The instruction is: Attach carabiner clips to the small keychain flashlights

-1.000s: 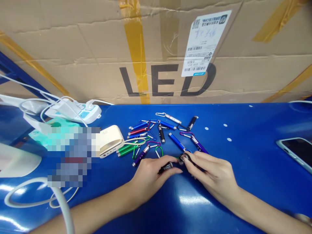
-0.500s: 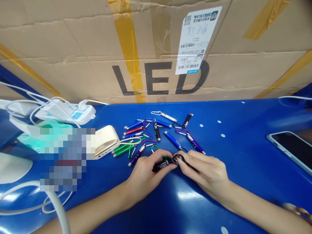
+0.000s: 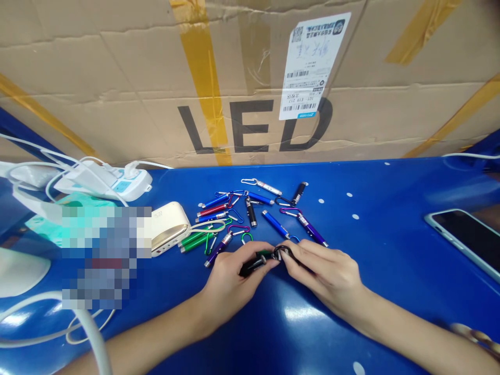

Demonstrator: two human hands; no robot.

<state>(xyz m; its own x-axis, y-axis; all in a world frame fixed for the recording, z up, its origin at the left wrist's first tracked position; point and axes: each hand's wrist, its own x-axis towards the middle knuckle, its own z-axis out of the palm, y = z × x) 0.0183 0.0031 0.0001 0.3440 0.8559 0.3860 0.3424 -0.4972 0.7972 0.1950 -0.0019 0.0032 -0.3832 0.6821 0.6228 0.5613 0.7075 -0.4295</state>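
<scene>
Here's the action, right at the centre of the blue table: a black mini flashlight [image 3: 253,265] lies almost flat in the left hand [image 3: 230,276], its long axis running from lower left up to the right, head end toward the other hand. The left fingers are curled closed around the barrel. Right beside it, the right hand [image 3: 324,271] pinches a black carabiner [image 3: 282,253] between fingertips and thumb, and the two hands nearly meet over it. Just beyond them lies a scatter of keychain flashlights, among them a blue one [image 3: 275,224] and a purple one [image 3: 311,229], with coloured carabiners tangled in. To the left sits a cream-and-gold power bank [image 3: 170,229], and behind that a white power strip [image 3: 135,186] with plugs and cables. Over on the right, a smartphone [image 3: 464,237] rests face up. Behind it all stands a cardboard box [image 3: 117,67] printed "LED" in big black letters, with yellow tape and a barcoded shipping label [image 3: 312,67], its small print too tiny to read.
</scene>
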